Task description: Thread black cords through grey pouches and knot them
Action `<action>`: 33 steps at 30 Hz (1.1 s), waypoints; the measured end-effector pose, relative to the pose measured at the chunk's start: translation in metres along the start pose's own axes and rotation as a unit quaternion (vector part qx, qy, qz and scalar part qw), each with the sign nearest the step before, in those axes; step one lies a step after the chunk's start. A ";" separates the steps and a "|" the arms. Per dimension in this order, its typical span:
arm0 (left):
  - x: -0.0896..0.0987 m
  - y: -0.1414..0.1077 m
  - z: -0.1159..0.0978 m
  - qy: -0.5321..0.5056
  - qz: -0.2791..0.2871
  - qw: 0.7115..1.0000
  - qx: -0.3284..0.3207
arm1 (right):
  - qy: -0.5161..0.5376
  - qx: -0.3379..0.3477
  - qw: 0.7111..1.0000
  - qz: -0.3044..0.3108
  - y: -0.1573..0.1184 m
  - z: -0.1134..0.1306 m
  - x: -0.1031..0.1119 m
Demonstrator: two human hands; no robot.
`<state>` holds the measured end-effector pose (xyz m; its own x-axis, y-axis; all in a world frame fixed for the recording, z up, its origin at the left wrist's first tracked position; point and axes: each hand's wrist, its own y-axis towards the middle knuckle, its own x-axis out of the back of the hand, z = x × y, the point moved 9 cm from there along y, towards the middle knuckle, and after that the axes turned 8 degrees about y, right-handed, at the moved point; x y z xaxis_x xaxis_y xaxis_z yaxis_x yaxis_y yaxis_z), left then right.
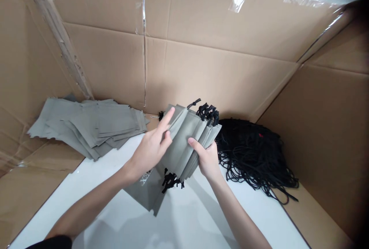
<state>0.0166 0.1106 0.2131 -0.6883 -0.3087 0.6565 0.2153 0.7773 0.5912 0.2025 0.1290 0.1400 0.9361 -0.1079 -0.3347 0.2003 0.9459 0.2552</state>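
Observation:
My right hand grips a bundle of grey drawstring pouches, thumb across the front and the other fingers out of sight behind. Knotted black cords stick out at the bundle's top and bottom ends. My left hand is at the bundle's left side, its index finger stretched out and its thumb apart, close to the pouch edges. Its remaining fingers are mostly hidden. Below the bundle shows another grey pouch with white lettering, partly covered by my left hand and wrist.
A loose pile of flat grey pouches lies at the back left. To the right is a heap of black cords, with strands trailing over the white table. Taped cardboard walls enclose the left, back and right sides.

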 end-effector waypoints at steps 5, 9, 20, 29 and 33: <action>0.044 0.011 0.016 0.073 -0.165 0.984 -0.012 | -0.007 0.007 0.999 -0.044 0.007 -0.001 0.013; 0.026 0.006 0.004 0.047 -0.084 0.995 -0.009 | -0.017 0.014 0.999 -0.038 0.001 0.006 0.003; -0.018 -0.005 -0.014 -0.069 0.065 0.995 0.019 | -0.030 0.050 0.998 0.040 -0.011 0.021 -0.022; -0.028 0.000 0.006 -0.125 0.044 0.990 0.054 | -0.047 0.015 0.999 -0.016 -0.009 0.020 -0.011; -0.012 0.007 0.027 -0.126 -0.030 0.988 0.090 | -0.042 0.025 0.997 -0.058 -0.003 0.015 0.004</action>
<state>0.0080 0.1346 0.1966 -0.8510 -0.2289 0.4726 0.0581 0.8534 0.5179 0.2100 0.1213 0.1521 0.9263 -0.2432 -0.2879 0.3210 0.9094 0.2644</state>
